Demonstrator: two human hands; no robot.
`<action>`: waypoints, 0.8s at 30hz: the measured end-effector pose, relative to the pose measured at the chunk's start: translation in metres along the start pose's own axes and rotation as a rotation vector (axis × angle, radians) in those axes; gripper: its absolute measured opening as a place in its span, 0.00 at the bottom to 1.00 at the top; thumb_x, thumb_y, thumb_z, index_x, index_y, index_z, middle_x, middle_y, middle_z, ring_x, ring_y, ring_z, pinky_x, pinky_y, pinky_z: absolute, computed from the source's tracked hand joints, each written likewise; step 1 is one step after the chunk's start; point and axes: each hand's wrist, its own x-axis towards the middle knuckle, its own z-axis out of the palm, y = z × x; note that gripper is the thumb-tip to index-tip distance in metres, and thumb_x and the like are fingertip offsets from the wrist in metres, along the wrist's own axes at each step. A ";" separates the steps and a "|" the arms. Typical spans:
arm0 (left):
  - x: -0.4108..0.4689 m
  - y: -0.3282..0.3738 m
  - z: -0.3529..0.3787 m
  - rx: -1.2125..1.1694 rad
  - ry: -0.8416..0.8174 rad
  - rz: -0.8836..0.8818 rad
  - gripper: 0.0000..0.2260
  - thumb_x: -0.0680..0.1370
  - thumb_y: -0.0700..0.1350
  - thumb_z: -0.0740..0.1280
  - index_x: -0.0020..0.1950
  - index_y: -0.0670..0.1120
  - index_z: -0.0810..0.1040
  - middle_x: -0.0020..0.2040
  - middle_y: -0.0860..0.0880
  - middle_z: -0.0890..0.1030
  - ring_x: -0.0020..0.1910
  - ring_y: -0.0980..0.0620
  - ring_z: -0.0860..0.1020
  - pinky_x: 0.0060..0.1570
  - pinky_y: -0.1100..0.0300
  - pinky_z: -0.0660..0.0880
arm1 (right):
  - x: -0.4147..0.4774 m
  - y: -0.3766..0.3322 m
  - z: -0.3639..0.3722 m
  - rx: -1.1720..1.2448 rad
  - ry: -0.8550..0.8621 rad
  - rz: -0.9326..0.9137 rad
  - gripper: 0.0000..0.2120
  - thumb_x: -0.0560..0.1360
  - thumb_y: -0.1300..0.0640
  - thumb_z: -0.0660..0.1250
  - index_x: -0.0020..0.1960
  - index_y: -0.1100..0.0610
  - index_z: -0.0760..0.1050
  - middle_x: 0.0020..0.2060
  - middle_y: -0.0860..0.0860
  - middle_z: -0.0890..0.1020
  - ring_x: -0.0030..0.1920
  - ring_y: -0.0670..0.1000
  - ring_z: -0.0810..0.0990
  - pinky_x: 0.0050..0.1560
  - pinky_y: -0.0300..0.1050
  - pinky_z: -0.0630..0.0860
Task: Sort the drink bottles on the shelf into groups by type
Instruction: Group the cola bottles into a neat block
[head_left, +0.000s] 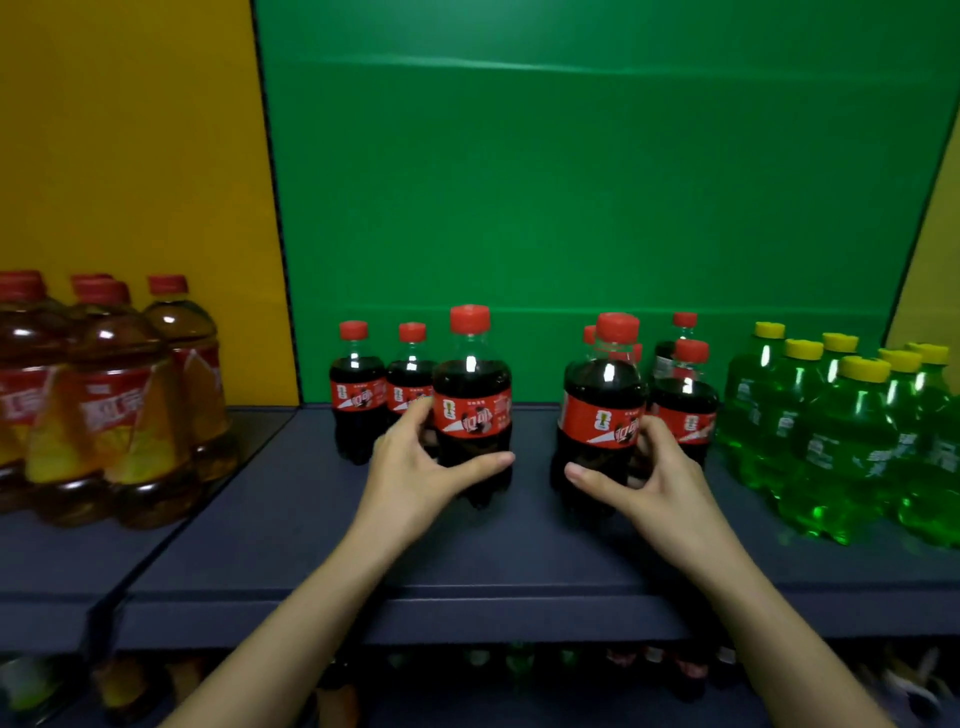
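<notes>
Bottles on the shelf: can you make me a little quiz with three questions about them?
1. True or false: the green bottles have red caps.
2. What does the left hand have its grip on?
A. a dark cola bottle
B. an amber tea bottle
C. nothing
3. Fill in: the right hand grips a bottle with a ____ label.

Key: 1 false (yellow); 2 A; 3 red.

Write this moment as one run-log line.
left hand: grips cola bottle | right hand: grips cola bottle | gap between them
</notes>
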 end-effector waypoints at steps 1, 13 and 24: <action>0.003 -0.002 -0.012 0.012 0.018 -0.011 0.24 0.60 0.48 0.80 0.52 0.53 0.75 0.49 0.55 0.82 0.49 0.58 0.80 0.51 0.64 0.75 | 0.004 -0.003 0.009 0.010 -0.003 -0.003 0.26 0.63 0.54 0.76 0.57 0.53 0.70 0.51 0.41 0.79 0.48 0.29 0.76 0.45 0.23 0.72; 0.032 -0.050 -0.102 0.167 -0.006 -0.051 0.27 0.60 0.45 0.79 0.56 0.50 0.74 0.49 0.58 0.79 0.46 0.71 0.75 0.45 0.77 0.71 | 0.044 -0.025 0.120 -0.044 -0.057 0.001 0.33 0.62 0.49 0.78 0.61 0.55 0.67 0.57 0.47 0.78 0.58 0.47 0.77 0.63 0.46 0.72; 0.035 -0.080 -0.103 0.133 -0.088 -0.086 0.31 0.62 0.46 0.79 0.62 0.47 0.72 0.54 0.54 0.79 0.51 0.64 0.76 0.48 0.74 0.71 | 0.045 -0.015 0.151 -0.110 -0.083 0.061 0.33 0.62 0.49 0.78 0.62 0.55 0.67 0.60 0.50 0.78 0.59 0.49 0.76 0.64 0.50 0.72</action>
